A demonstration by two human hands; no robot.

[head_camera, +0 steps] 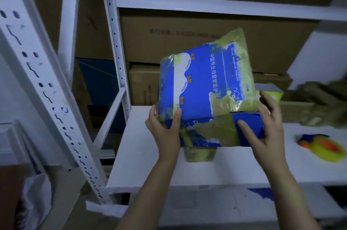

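A blue box with white and yellow print, patched with strips of yellowish tape, is held tilted above a white shelf. My left hand grips its lower left corner, thumb on the front face. At the lower right edge my right hand holds it, thumb on the near side and fingers wrapped behind. The box's underside is hidden.
Brown cardboard cartons fill the back of the shelf. A small taped carton sits under the box. A roll of yellow tape lies to the right, crumpled brown packaging behind it. White perforated rack uprights stand at left.
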